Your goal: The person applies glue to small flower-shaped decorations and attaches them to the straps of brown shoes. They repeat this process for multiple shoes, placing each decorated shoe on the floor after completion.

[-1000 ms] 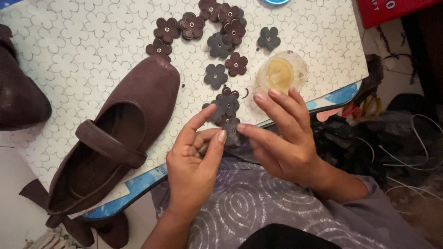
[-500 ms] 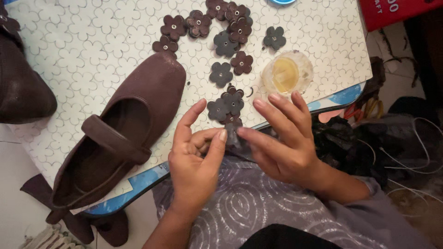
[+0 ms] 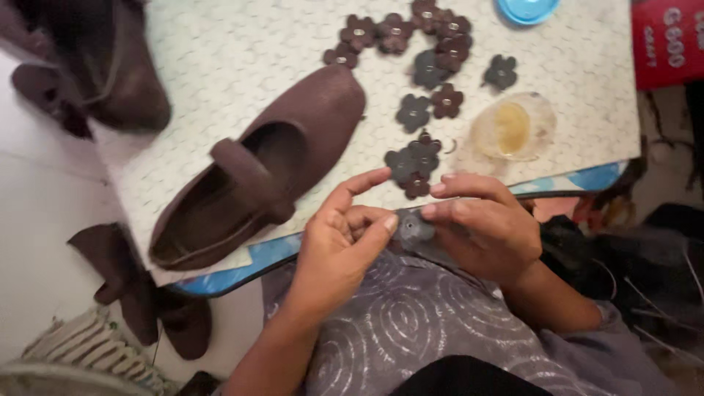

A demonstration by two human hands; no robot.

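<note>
Just off the near edge of the desk (image 3: 220, 66), my left hand (image 3: 341, 253) and right hand (image 3: 488, 227) pinch one grey leather flower piece (image 3: 416, 229) between the fingertips, above my lap. I judge the work only partly done: a cluster of dark flowers (image 3: 412, 163) lies close by, more loose flowers (image 3: 429, 44) toward the far edge. The soft brown strap shoe (image 3: 257, 169) lies bare at the near-left corner.

We count two hands, the left (image 3: 341, 246) and the right (image 3: 480, 227), sharing one grey flower (image 3: 416, 229). About a dozen flowers (image 3: 414, 111) lie on one board (image 3: 220, 66), plus one shoe (image 3: 257, 169), one clear cup (image 3: 511, 127) and one blue lid (image 3: 528, 10).
</note>
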